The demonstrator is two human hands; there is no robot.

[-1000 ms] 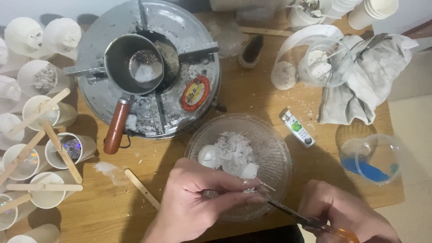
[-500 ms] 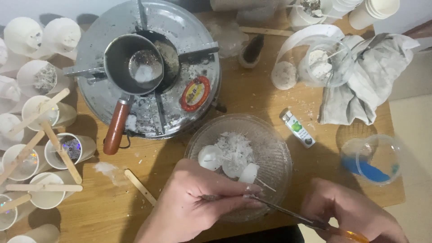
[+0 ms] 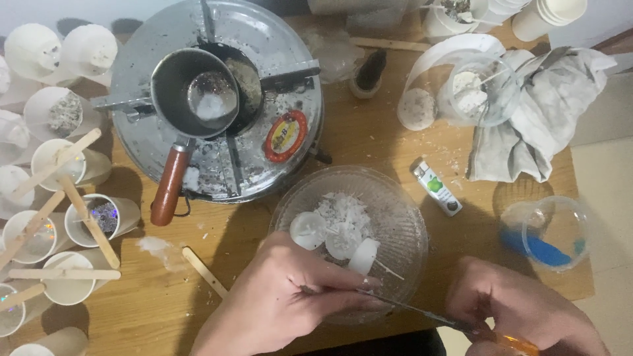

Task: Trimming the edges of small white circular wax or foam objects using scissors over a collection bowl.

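wax pieces (image 3: pixel 343 227) in glass bowl (image 3: pixel 402 217), near table edge.
my left hand (image 3: pixel 290 296) pinches a wick (image 3: pixel 386 269) over the bowl; right hand (image 3: pixel 521 313) grips scissors (image 3: pixel 428 315). i'd keep blades low, snip close to the wax.

Right hand (image 3: pixel 521 310) runs off the bottom edge, its orange-handled tool (image 3: pixel 508 341) cut short there. Left hand (image 3: pixel 290 296) covers the near rim of the glass bowl (image 3: pixel 395 217); what its fingertips pinch is perhaps a wick, too thin to tell.
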